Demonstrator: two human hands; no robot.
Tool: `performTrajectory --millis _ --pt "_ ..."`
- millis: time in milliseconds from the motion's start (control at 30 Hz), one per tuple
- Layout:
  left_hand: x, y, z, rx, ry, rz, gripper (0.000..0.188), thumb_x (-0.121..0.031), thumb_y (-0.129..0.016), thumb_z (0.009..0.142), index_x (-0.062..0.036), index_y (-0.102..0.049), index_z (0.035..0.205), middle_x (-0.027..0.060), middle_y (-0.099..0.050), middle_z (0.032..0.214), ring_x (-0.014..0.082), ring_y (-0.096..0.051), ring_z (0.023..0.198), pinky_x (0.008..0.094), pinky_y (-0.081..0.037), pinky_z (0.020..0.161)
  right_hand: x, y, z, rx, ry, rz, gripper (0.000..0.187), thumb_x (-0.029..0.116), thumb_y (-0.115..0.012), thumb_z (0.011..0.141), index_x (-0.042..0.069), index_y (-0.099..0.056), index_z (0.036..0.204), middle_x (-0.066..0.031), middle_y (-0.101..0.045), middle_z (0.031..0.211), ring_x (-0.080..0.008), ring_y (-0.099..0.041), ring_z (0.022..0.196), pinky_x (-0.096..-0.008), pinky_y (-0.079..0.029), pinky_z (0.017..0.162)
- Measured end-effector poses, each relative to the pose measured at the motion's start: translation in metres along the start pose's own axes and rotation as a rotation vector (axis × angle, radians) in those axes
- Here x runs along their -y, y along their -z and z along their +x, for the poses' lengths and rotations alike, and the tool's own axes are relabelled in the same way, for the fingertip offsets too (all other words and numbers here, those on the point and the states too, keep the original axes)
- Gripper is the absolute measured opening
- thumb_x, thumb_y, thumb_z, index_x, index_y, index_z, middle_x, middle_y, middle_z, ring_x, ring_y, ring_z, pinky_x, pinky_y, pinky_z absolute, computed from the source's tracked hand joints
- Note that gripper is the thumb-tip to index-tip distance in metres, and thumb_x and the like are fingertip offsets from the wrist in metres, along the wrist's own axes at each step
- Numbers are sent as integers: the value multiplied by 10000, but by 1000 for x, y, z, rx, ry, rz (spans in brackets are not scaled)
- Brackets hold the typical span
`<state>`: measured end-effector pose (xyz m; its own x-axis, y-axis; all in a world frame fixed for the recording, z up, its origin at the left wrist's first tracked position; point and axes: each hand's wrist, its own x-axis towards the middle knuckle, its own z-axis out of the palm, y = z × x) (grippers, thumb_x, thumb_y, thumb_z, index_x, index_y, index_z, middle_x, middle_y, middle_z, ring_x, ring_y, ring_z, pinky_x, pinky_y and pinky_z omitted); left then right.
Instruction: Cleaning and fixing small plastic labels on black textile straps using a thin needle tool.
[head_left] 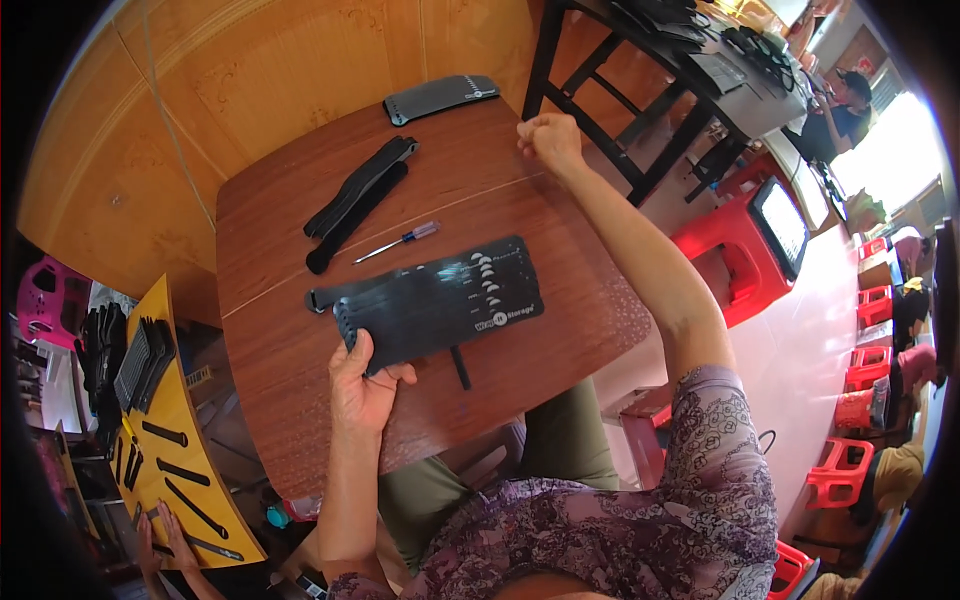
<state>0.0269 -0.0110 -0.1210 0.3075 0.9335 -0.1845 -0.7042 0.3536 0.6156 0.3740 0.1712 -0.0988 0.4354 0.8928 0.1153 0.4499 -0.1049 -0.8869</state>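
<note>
My left hand [362, 385] grips the lower left corner of a flat black panel [420, 310], thumb on top. White crescent marks and lettering show near the panel's right end; its left edge is scalloped. A short black strip [460, 368] sticks out below it. My right hand [552, 142] is raised with curled fingers by the table's far right corner; whether something is in them is hidden. Beyond the panel lies a screwdriver [405, 240] with a clear purplish handle. Farther back is a bundle of black straps [360, 200]. A second black panel [442, 98] lies at the far edge.
The brown wooden table [270, 350] stands against a wood-panelled wall [270, 80]. At left, another person's hands [175, 540] work at a yellow board [225, 500] with black strips. A dark-framed table [690, 100] and a red stool [735, 255] stand at right.
</note>
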Motion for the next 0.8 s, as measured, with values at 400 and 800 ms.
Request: performTrajectory --millis 400,800 --pt "3 7 1 -63 -17 -61 315 -199 -545 898 14 -513 1128 170 -628 1025 313 -638 728 398 -492 424 17 -51 114 -186 91 -585 520 477 -550 790 -25 -654 880 -233 -642 924 -397 -605 918 -455 -467 768" --pt "2 7 2 -82 1 -137 217 -103 -568 874 46 -571 1032 219 -604 1041 348 -628 760 466 -514 448 13 -78 150 -59 -56 -539 303 235 -765 629 46 -680 850 -147 -659 947 -317 -591 956 -436 -368 859"
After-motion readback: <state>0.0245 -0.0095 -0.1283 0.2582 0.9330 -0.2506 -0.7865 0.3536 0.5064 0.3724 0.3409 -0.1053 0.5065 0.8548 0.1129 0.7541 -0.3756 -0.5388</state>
